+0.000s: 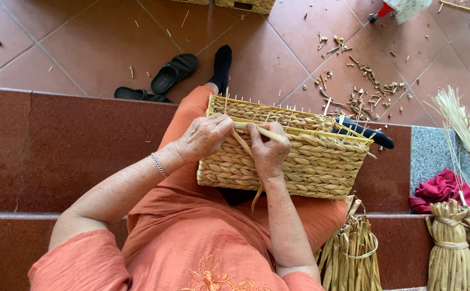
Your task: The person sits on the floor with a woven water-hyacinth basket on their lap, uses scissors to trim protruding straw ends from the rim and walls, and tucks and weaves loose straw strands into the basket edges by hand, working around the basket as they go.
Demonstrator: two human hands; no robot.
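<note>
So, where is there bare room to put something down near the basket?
Free: the red step left of the basket, and floor tiles beyond the sandals. Crowded: the right side, with scraps, red cloth and reed bundles.

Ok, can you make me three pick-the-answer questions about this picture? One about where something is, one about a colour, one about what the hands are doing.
1. Where does the woven basket sit?
A. on the person's lap
B. on the tiled floor
C. on a shelf

2. What colour is the crumpled cloth at the right?
A. blue
B. red
C. white

3. What are the left hand and right hand doing?
A. hanging loose
B. each has its grip on a straw strand at the basket rim
C. holding the sandals

Answers: 1 A, it rests on the orange-clothed legs. 2 B, it shows red. 3 B, fingers are closed at the rim.
</note>
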